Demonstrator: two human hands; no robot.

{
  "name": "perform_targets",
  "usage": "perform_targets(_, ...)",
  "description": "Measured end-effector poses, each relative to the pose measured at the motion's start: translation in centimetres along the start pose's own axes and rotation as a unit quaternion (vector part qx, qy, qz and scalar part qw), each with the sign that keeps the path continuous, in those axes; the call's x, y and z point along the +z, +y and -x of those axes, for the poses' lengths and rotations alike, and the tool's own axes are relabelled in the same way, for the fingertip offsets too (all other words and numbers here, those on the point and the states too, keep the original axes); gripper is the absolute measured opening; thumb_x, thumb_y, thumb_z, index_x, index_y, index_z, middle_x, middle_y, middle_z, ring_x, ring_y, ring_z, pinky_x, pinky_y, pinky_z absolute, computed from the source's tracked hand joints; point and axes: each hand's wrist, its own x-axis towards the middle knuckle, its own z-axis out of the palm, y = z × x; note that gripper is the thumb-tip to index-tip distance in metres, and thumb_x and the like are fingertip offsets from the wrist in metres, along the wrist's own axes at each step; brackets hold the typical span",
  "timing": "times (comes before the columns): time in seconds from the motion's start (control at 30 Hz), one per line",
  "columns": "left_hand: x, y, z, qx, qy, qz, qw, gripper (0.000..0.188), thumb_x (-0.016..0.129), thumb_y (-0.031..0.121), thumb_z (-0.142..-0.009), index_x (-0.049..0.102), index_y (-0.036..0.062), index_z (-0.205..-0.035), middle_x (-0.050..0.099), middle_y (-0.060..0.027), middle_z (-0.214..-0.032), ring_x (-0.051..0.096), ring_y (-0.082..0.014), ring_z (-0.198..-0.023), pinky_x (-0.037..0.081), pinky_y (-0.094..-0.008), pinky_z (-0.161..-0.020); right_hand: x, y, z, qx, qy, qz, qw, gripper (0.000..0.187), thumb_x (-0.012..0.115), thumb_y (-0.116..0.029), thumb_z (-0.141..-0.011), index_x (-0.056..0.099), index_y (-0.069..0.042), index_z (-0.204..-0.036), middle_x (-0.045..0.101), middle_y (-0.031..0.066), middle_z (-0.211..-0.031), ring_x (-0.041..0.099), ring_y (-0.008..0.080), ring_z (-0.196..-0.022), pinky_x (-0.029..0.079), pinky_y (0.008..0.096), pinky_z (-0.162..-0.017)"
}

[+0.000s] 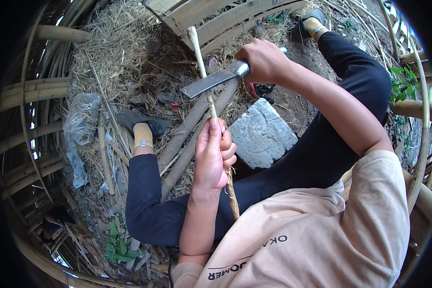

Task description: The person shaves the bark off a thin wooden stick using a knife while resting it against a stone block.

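Observation:
My left hand [212, 154] is closed round a thin pale stick [196, 45]. The stick slants upward, pale at its far end and darker and rougher below my fist, where it reaches my shirt. In my right hand [263, 61] is the handle of a broad-bladed machete [216, 80]; the butt of the handle shows past my fingers. Its squared-off blade lies across the stick, above my left hand. Whether the edge bites into the wood, I cannot tell.
A grey stone block [262, 134] lies between my legs. Bamboo poles [192, 122] run beside it on straw-littered ground. Wooden slats [225, 21] stand at the far side. Clear plastic [82, 117] lies at left, near a bamboo wall [33, 93]. Green leaves [118, 245] grow at lower left.

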Motion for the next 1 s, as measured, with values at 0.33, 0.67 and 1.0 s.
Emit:
perform_targets(0.33, 1.3, 1.0, 1.3, 0.008, -0.069, 0.023, 0.997, 0.024, 0.041, 0.034, -0.109, 0.046, 0.0140, -0.096, 0.026, 0.0089, -0.062, 0.019, 0.0001, -0.046, 0.013, -0.0185, -0.038, -2.8, 7.2, -0.9, 0.118, 0.148, 0.054, 0.980, 0.025, 0.068, -0.029, -0.087, 0.076, -0.008, -0.097, 0.072, 0.0160, -0.077, 0.070, 0.0291, -0.065, 0.058, 0.0415, -0.070)
perform_targets(0.67, -1.6, 0.3, -0.2, 0.012, 0.005, 0.020, 1.000, 0.022, 0.045, 0.030, -0.108, 0.051, 0.0124, -0.097, 0.029, 0.0095, -0.064, 0.021, 0.0005, -0.049, 0.015, -0.0177, -0.040, -2.5, -1.4, 0.7, -0.047, 0.020, -0.108, 0.993, 0.014, 0.072, -0.017, -0.075, 0.074, -0.007, -0.084, 0.070, 0.0149, -0.071, 0.069, 0.0327, -0.067, 0.056, 0.0443, -0.069)
perform_targets(1.0, 0.3, -1.0, 0.3, 0.028, 0.041, -0.055, 0.997, 0.021, 0.045, 0.030, -0.108, 0.049, 0.0135, -0.096, 0.031, 0.0092, -0.062, 0.024, 0.0012, -0.045, 0.016, -0.0183, -0.038, -0.8, -1.6, 1.3, 0.029, -0.039, -0.027, 0.998, 0.015, 0.071, -0.012, -0.064, 0.070, -0.006, -0.078, 0.067, 0.0180, -0.072, 0.067, 0.0382, -0.072, 0.054, 0.0466, -0.068)
